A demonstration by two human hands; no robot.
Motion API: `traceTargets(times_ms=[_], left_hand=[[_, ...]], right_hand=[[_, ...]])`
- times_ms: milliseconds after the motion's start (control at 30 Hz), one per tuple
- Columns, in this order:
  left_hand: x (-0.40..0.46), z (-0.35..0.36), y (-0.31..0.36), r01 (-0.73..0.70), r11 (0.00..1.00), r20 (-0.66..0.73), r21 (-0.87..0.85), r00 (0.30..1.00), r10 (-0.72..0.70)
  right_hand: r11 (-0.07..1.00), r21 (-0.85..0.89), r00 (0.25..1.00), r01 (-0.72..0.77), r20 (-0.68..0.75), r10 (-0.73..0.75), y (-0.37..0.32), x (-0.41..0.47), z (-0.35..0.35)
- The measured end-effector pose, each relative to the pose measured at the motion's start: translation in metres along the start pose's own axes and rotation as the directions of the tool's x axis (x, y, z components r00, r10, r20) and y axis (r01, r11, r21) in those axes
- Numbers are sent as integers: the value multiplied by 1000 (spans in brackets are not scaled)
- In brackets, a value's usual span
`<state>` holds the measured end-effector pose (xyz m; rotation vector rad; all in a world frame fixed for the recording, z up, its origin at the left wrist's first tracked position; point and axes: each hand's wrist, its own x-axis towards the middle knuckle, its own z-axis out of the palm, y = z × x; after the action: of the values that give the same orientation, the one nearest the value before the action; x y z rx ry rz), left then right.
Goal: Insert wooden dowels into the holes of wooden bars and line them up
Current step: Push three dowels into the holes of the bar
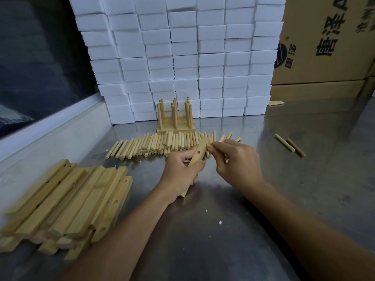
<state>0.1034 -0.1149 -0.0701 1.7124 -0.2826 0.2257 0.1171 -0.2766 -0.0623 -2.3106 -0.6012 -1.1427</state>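
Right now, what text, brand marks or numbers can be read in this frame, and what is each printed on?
"A": large dark letter at the top of the cardboard box, printed sideways.
Large dark Chinese characters below it on that box: sideways and partly cut off; not reliably readable.
Round dark logo at the box's left edge: too small to read.
Foam blocks, bars, dowels: no text.

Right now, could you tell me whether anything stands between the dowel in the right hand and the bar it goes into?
Nothing visible does: the right hand holds the dowel against the bar's far end.
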Motion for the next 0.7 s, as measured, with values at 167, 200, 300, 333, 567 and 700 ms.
traceTargets(times_ms=[167, 200, 300, 333, 567, 700], left_hand=[[-2, 1, 3, -19, 999, -3, 49, 1000, 19], [-3, 0, 4, -29, 998, 6, 59, 1000, 29], [-5, -2, 7, -56, 994, 15, 95, 998, 54], [-5, -3, 8, -69, 992, 19, 108, 998, 68], [-3, -4, 3, -152, 968, 16, 200, 988, 152], [-1, -4, 0, -188, 940, 7, 286, 981, 194]], right_hand=[[988, -133, 997, 79, 26, -76, 0, 1, -2], [985, -147, 996, 90, 26, -87, -1, 1, -3], [981, -164, 994, 104, 43, -98, -2, 2, -4], [981, -162, 994, 102, 50, -95, -3, 2, -4], [996, -80, 996, 33, 87, -26, -3, 1, -1], [995, 0, 990, -99, 96, 99, -5, 2, 2]])
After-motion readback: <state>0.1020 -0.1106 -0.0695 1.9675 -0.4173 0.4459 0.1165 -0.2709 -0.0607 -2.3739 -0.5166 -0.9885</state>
